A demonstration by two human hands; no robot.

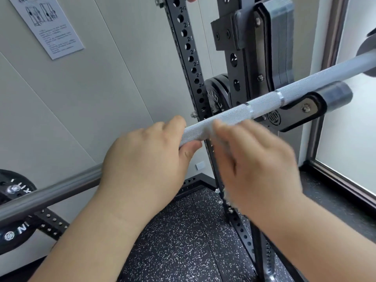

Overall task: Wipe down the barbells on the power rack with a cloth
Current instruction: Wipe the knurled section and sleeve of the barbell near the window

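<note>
"Grey steel, that was the barbell point(264, 100); it ran from low on the left, past the weight plate point(12, 188), up to the right. What did the left hand point(146, 155) do?"

"It held the bar; its fingers were curled over the top, close together, with the thumb under; I thought a tight grip there would stop the bar from rolling."

"And where was the cloth point(209, 135)?"

"Just right of that hand, squashed on the bar under the right hand point(260, 159); that hand was blurry; its fingers looked close together on the cloth, but I could not tell if they curled round it."

"How could the wipe go well?"

"I thought it best to wrap the cloth all round the bumpy part and rub up the bar; the bumps could hide dirt; past the rack post point(189, 58) the bar sat on the black hook point(299, 110), so that spot needed slow, careful rubs."
</note>
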